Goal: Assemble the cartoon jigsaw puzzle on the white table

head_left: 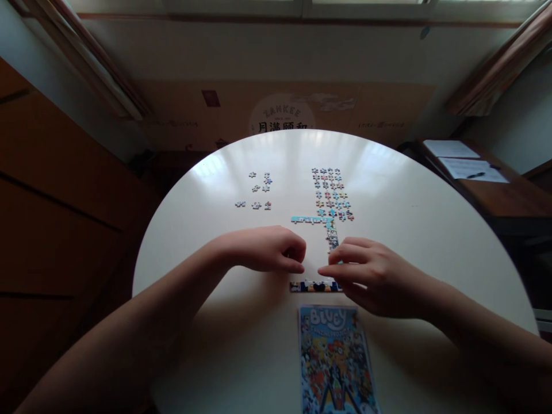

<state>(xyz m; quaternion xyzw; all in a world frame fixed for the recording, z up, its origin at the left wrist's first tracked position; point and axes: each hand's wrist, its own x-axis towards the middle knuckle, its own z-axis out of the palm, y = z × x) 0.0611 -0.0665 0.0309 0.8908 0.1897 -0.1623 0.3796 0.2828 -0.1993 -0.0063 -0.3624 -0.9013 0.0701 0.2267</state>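
Note:
A partly joined jigsaw frame lies flat on the table: a light-blue top strip [308, 219], a right side strip [332, 237] and a dark bottom strip [317, 286]. My left hand [273, 250] hovers left of the frame's middle, fingers curled toward the thumb; whatever they may hold is hidden. Over the lower right corner is my right hand [366, 273], fingers stretched and apart, covering part of the side strip and the end of the bottom strip. Nothing is visible in its fingers. Below sits a colourful picture sheet [334, 356] lettered "Bluey".
Loose jigsaw pieces stand in rows [330, 194] beyond the frame. Several more pieces [256, 205] are scattered at the far left. The round white table [194, 218] has a curved edge. Papers [470, 169] and a pen lie on a brown surface at right.

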